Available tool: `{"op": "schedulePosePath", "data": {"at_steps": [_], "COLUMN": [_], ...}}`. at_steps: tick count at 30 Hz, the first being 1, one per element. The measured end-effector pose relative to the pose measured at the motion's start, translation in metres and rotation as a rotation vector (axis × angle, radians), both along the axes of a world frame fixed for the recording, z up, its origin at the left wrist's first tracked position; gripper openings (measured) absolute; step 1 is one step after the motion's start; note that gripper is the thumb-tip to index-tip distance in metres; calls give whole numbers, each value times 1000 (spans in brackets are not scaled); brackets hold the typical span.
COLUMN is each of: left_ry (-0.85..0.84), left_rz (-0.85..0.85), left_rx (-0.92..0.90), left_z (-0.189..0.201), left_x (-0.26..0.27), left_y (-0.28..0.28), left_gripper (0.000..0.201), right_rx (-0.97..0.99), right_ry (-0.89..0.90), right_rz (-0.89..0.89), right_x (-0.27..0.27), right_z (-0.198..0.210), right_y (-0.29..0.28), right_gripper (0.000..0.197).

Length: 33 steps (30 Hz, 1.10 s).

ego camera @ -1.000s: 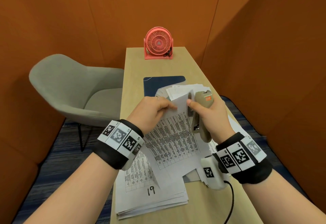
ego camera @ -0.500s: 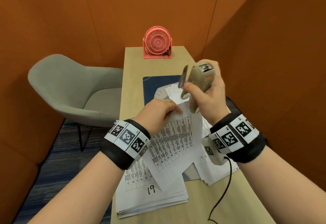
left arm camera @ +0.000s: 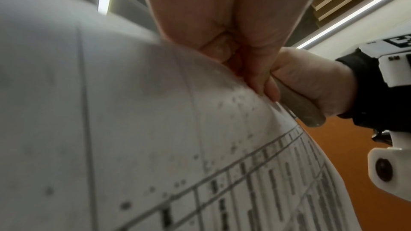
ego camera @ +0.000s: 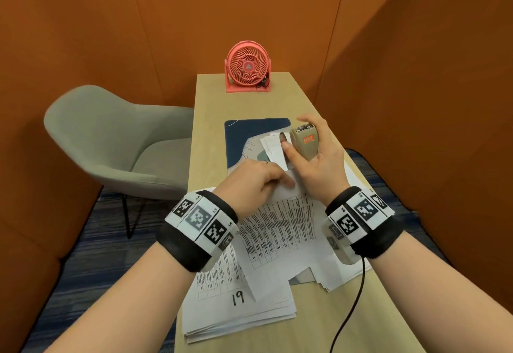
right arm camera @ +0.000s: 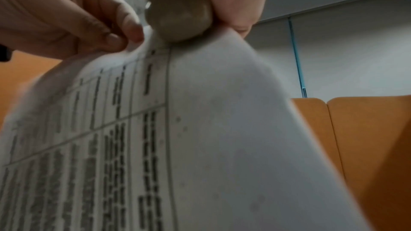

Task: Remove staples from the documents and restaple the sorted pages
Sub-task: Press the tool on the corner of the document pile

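Handwritten number: "19", in black at the lower margin of the top sheet of the paper stack (ego camera: 238, 297).
Stapler (ego camera: 305, 144) label: orange patch with pale letters, too small to read.
Printed tables on the held sheet (ego camera: 280, 230): text too blurred to read.

Your left hand (left arm camera: 222, 29) pinches the top edge of the printed sheet (left arm camera: 155, 147), fingers (left arm camera: 219, 50) curled. Just beside it, your right hand (left arm camera: 311, 80) grips the beige stapler (left arm camera: 300, 110).
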<state>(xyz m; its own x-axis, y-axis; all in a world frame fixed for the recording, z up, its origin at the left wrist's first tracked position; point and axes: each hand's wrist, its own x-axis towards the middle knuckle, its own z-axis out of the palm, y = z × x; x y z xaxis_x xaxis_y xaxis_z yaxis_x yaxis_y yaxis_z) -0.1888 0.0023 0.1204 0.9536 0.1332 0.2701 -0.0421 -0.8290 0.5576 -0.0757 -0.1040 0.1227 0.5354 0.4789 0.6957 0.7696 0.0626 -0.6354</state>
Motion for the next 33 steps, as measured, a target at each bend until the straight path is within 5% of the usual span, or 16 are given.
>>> {"op": "schedulePosePath", "data": {"at_steps": [6,13,17,19,23,25,28,31,33], "left_ry": [39,9,13,-10,-66,-106,-167,-301,-310], "left_rz": [-1,80,179,230,262,252,274,528,831], "left_rx": [4,11,11,-4,-52,-86,-145,-39,-81], "left_z": [-5,0,2,2,6,10,14,6,-12], "left_x": [0,-1,-5,-6,-4,-4,-6,-8,-12], "left_y": [-4,8,19,24,31,35,45,59,71], "left_gripper": [31,29,34,36,33,32,31,31,53], "right_rx": [-59,156,236,119,-397,-557,-550,-433,-340], "right_ry": [-3,80,278,363,482,546,594,640,706], "right_rz": [-35,-127,-140,-56,179,224,192,123,49], "right_x": [-1,2,11,17,18,15,14,15,19], "right_z": [-9,7,24,18,-12,-28,-43,-43,-44], "right_y": [-4,-16,-31,-38,-39,-34,-29,-20,-11], "right_gripper": [46,63,26,26,68,61,41,18,13]}}
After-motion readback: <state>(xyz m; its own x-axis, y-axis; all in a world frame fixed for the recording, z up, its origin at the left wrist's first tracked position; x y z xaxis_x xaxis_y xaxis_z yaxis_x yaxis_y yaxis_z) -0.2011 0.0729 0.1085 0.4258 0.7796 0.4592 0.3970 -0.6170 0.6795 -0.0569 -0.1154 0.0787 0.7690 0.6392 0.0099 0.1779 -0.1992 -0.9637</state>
